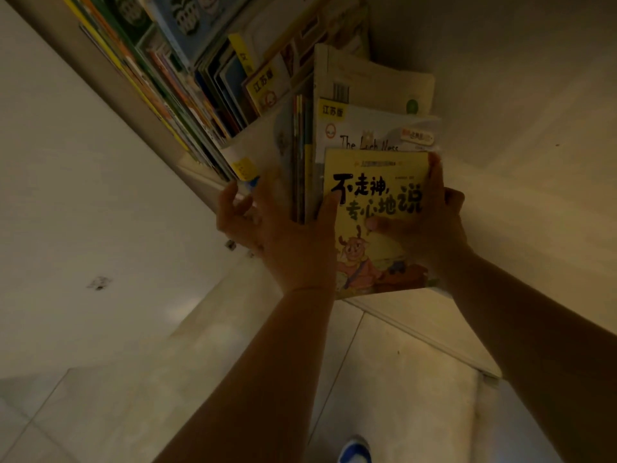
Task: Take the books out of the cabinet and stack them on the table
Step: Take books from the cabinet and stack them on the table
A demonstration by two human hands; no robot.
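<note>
Both my hands hold a bundle of thin children's books (374, 135) upright at the cabinet's open front. The nearest one is a yellow book (384, 182) with black Chinese characters and a cartoon figure; a white book titled "The Loch Ness" stands behind it. My left hand (290, 235) grips the bundle's left side, thumb on the yellow cover. My right hand (430, 222) clasps the right edge, thumb across the cover. More books (187, 95) stand packed in a row in the cabinet at the upper left. No table is in view.
A pale cabinet door panel (83, 195) stretches along the left. A light wall (534, 128) rises on the right. Below is a tiled floor (384, 379), with a blue and white shoe (354, 451) at the bottom edge.
</note>
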